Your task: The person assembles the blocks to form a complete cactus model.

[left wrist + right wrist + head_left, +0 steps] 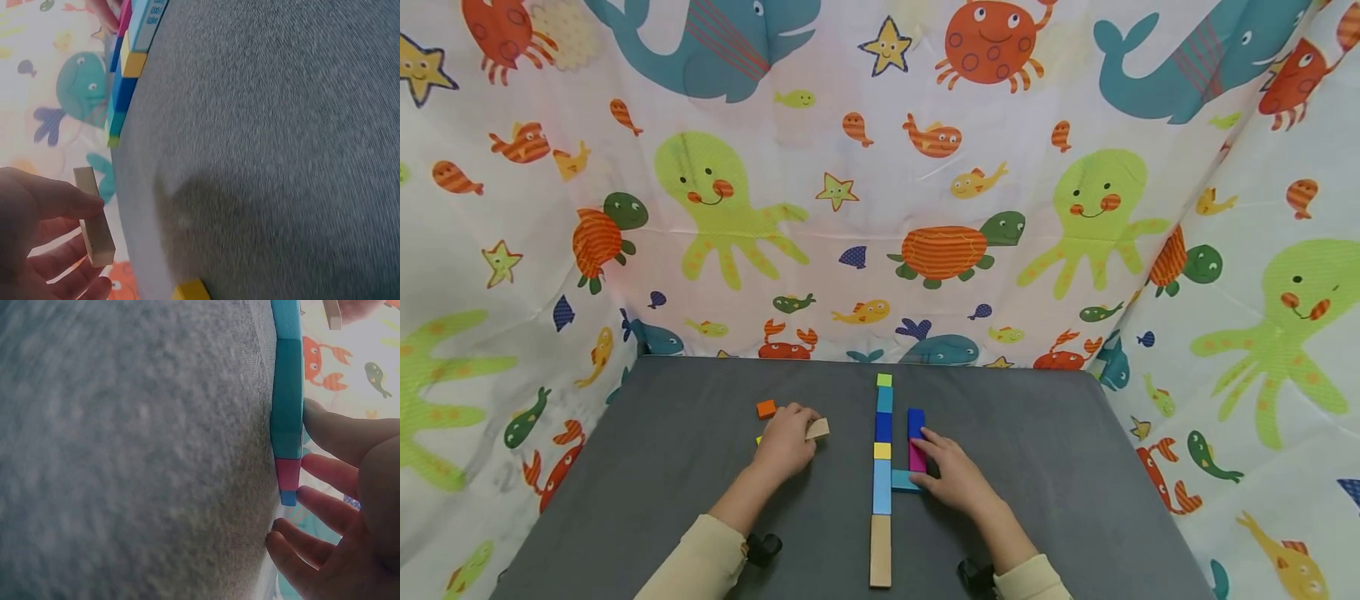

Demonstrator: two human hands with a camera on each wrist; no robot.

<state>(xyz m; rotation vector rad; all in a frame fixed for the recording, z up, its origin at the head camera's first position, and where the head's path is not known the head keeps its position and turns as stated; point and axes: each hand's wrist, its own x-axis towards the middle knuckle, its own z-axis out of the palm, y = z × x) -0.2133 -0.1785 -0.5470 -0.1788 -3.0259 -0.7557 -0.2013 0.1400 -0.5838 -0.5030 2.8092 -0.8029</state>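
Observation:
A plain wooden block [95, 219] is pinched between the thumb and fingers of my left hand [786, 442], held above the table left of a long row of blocks. That row runs away from me: a wooden block [881, 552], a light blue block [882, 487], a yellow one [882, 451], a dark blue one [883, 427], a teal one [884, 399] and a green one [884, 380]. My right hand [958, 475] touches the side branch with fairly straight fingers. This branch has a teal block [287, 400], a magenta block [917, 456] and a blue block [916, 421].
An orange block [766, 409] lies just beyond my left hand. A yellow block [192, 290] is partly hidden by that hand in the head view. The grey table [1045, 433] ends at a cloth wall [850, 275] printed with sea animals.

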